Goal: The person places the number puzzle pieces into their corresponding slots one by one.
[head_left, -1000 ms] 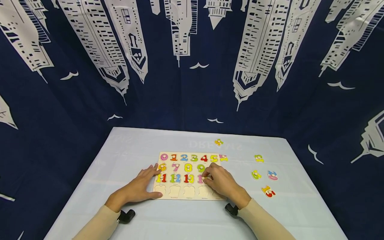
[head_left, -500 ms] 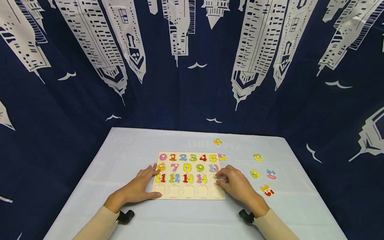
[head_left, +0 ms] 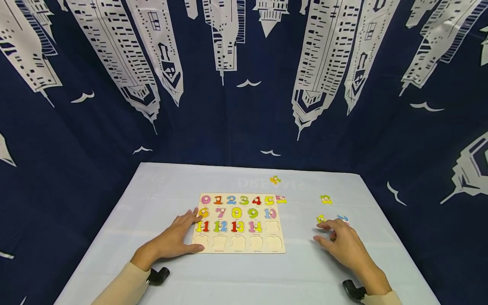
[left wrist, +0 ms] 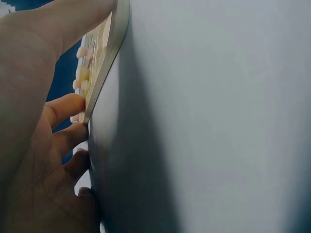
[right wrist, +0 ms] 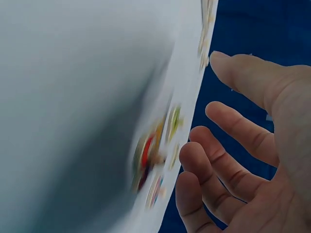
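Your left hand (head_left: 169,238) is spread out with nothing gripped, thumb and fingers on the left edge of the puzzle board (head_left: 248,250). Numbers 0 to 14 (head_left: 237,212) sit in its slots, and a pink-and-yellow piece (head_left: 281,199) is right by its far right corner. Well right of the board, your right hand (head_left: 345,248) is loosely curved, thumb and fingers apart, holding nothing, near the loose pieces (head_left: 325,199).

The right hand (head_left: 345,245) has left the puzzle board (head_left: 264,250), where its fingers were on the 14 (head_left: 255,227) a second ago, and now hangs out among the loose pieces, thumb and fingers apart. The 10 (head_left: 270,213) and the vacant recess (head_left: 272,227) beside the 14 are uncovered; in the head view the hand now hides the 15 (right wrist: 148,150) and partly covers the blue-and-pink piece (head_left: 345,219).
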Available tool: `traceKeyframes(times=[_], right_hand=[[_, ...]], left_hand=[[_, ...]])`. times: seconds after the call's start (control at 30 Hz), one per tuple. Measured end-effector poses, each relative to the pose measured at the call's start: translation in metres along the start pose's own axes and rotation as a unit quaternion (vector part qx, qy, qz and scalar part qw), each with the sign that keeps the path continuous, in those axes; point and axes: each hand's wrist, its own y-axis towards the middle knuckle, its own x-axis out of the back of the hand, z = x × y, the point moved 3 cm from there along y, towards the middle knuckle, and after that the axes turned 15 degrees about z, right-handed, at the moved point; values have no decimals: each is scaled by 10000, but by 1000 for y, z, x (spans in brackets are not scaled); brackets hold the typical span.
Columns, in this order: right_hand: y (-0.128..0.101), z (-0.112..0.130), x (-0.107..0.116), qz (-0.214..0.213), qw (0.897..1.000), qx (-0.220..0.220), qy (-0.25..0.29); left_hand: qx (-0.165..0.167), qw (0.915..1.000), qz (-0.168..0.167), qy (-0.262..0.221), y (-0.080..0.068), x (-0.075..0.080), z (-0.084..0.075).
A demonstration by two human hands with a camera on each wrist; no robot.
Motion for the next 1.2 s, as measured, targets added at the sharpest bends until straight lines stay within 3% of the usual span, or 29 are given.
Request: traceKeyframes(times=[0.2,0.43,0.93,1.2], right_hand=[[-18,-35,14,35,9989,-450,-79],[-22,-51,12,309,9963,-803,1],[-19,-49,10,154,9968,-779,95],[-10,-19,8,169,9981,-555,187]], left_hand=[[-3,10000,-15,43,-1,-1,0],[9,10000,-19,56,-2,0,3],[-49,10000,27,53,1,0,0],[-61,10000,-7,63,0,1,0]])
